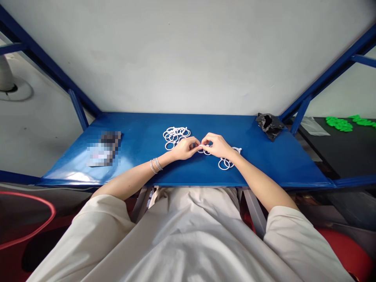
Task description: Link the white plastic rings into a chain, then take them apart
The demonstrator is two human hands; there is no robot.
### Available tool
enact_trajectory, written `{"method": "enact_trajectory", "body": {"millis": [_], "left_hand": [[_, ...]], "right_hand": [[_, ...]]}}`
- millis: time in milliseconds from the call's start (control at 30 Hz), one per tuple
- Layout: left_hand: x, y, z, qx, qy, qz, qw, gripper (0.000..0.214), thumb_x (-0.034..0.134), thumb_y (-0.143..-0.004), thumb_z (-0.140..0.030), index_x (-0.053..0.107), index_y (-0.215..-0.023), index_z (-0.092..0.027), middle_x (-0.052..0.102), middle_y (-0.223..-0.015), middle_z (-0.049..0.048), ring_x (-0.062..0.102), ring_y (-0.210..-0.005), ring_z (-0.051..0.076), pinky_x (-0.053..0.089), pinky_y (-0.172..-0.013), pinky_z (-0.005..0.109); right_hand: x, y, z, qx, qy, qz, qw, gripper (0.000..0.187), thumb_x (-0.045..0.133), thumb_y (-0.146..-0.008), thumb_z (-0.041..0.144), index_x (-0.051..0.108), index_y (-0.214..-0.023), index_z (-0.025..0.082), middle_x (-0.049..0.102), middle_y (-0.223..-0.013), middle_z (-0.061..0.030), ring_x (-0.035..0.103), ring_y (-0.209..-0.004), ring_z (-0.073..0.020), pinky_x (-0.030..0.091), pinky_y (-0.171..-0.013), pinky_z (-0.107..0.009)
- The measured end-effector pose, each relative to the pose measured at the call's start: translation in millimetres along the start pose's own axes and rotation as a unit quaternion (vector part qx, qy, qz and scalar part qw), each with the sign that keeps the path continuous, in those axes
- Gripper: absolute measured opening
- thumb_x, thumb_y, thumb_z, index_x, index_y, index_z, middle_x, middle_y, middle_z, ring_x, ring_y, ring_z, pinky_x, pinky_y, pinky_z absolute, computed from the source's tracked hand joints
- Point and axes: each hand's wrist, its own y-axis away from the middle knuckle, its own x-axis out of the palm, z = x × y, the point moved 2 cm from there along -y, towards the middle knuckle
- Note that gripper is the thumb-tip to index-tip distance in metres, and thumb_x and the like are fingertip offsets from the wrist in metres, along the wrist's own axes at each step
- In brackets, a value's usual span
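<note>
My left hand (183, 149) and my right hand (216, 145) meet at the middle of the blue table top (138, 127). Their fingertips pinch a small white plastic ring (203, 149) between them, and the fingers partly hide it. Left of my left hand lies a tangled heap of linked white rings (175, 135). A few more white rings (225, 163) lie just below my right hand, seemingly linked to the pinched ring. Metal bangles (155, 165) circle my left wrist.
A crumpled black bag (269, 125) lies at the table's far right corner. A flat, blurred packet (104, 149) lies at the left. Blue metal struts frame the table. Green parts (339, 124) rest on a black surface to the right.
</note>
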Motion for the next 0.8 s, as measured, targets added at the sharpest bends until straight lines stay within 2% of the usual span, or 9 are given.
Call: {"method": "enact_trajectory", "body": {"millis": [167,267,367,467,600,700,800], "left_hand": [[-0.9,0.7,1.5,-0.044,0.114,-0.041,0.992,0.046,0.061,-0.102,-0.061,0.064,-0.096,-0.016,0.062,-0.069,0.0,0.054,-0.056,0.01,0.041,-0.055,0.024],[1.9,1.9,3.4,-0.084,0.214,-0.057,0.972,0.046,0.062,-0.101,-0.064,0.058,-0.099,-0.018,0.058,-0.063,-0.0033,0.053,-0.049,0.009,0.041,-0.049,0.022],[4.5,1.2,7.1,-0.109,0.275,-0.059,0.953,0.049,0.065,-0.097,-0.067,0.056,-0.103,-0.019,0.058,-0.059,-0.0049,0.054,-0.046,0.01,0.043,-0.045,0.021],[5.7,0.0,9.2,-0.105,0.294,-0.051,0.949,0.048,0.066,-0.098,-0.065,0.056,-0.104,-0.019,0.058,-0.062,-0.0052,0.056,-0.046,0.01,0.044,-0.045,0.021],[6.7,1.7,6.5,-0.08,0.261,-0.017,0.962,0.042,0.07,-0.098,-0.057,0.056,-0.105,-0.018,0.062,-0.067,-0.0036,0.06,-0.051,0.01,0.046,-0.049,0.019],[6.9,3.6,4.8,-0.081,0.25,-0.016,0.965,0.042,0.074,-0.095,-0.054,0.057,-0.104,-0.017,0.066,-0.071,-0.0009,0.062,-0.055,0.01,0.047,-0.05,0.02],[8.0,3.3,7.0,-0.106,0.275,-0.009,0.956,0.044,0.074,-0.095,-0.057,0.059,-0.106,-0.017,0.063,-0.067,-0.0025,0.061,-0.051,0.011,0.048,-0.047,0.02]], "right_hand": [[-1.6,-0.4,0.0,0.001,-0.032,-0.026,0.999,0.018,0.069,-0.096,0.036,0.074,-0.095,0.019,0.075,-0.102,-0.0094,0.07,-0.091,-0.0221,0.053,-0.085,-0.034],[-2.3,-0.9,2.0,0.011,-0.071,-0.023,0.997,0.023,0.066,-0.097,0.041,0.073,-0.094,0.019,0.076,-0.099,-0.0083,0.071,-0.089,-0.0213,0.052,-0.081,-0.032],[-3.2,-0.9,6.7,-0.008,-0.091,-0.034,0.995,0.027,0.066,-0.098,0.043,0.072,-0.087,0.019,0.076,-0.098,-0.0076,0.07,-0.088,-0.0206,0.052,-0.082,-0.032],[-4.3,-0.9,9.3,-0.032,-0.106,-0.072,0.991,0.032,0.065,-0.1,0.046,0.073,-0.083,0.02,0.077,-0.097,-0.008,0.071,-0.088,-0.0211,0.054,-0.085,-0.034],[-5.0,-1.1,7.7,-0.052,-0.121,-0.112,0.985,0.029,0.068,-0.1,0.045,0.078,-0.087,0.021,0.079,-0.1,-0.0091,0.073,-0.096,-0.0234,0.056,-0.091,-0.037],[-5.4,-0.8,5.5,-0.05,-0.085,-0.114,0.989,0.03,0.069,-0.099,0.045,0.078,-0.084,0.021,0.078,-0.095,-0.0089,0.071,-0.091,-0.0231,0.054,-0.087,-0.038],[-5.4,0.0,3.4,-0.034,-0.067,-0.094,0.993,0.031,0.072,-0.096,0.048,0.079,-0.084,0.02,0.076,-0.092,-0.0088,0.066,-0.083,-0.0215,0.051,-0.079,-0.037]]}}
